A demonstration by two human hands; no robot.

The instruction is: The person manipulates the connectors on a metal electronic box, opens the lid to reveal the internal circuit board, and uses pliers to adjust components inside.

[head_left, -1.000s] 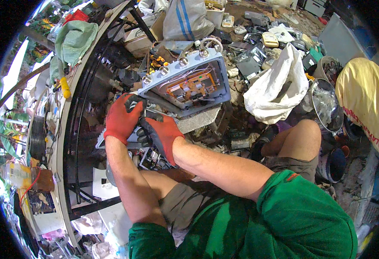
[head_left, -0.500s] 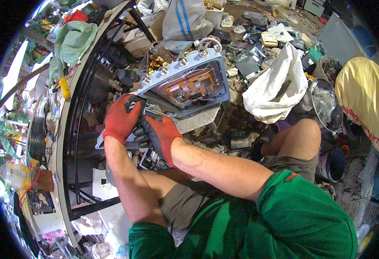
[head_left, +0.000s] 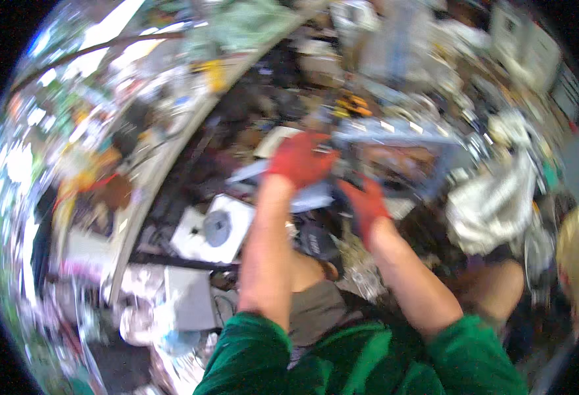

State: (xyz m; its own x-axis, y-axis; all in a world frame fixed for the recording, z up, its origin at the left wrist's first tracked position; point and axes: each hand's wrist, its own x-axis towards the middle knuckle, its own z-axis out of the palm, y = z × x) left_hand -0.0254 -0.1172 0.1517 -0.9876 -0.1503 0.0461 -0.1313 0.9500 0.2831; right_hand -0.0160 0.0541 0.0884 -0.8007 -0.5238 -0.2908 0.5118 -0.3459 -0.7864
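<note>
The view is smeared by motion. A grey-blue box [head_left: 396, 131] with round metal fittings along its top edge stands tilted in front of me, and an orange-brown circuit board [head_left: 401, 161] shows blurred inside it. My left hand [head_left: 303, 160], in a red glove with dark fingers, is at the box's left side. Its fingers look curled in, and what they hold cannot be made out. My right hand [head_left: 366, 205], gloved alike, is lower and to the right, by the box's lower left corner. Blur hides whether its fingers grip anything. A pale grey-blue panel [head_left: 312, 197] lies below the hands.
A white square part with a grey disc [head_left: 217, 228] lies left of my left forearm. A long pale table edge [head_left: 171, 164] runs along the left. To the right are a white sack [head_left: 494, 204] and a yellow sack [head_left: 574, 263]. Scrap electronics lie behind the box.
The view has swung, so the scene sits farther right and blurred. My hands, close together before, are now apart, with the right one lower and to the right.
</note>
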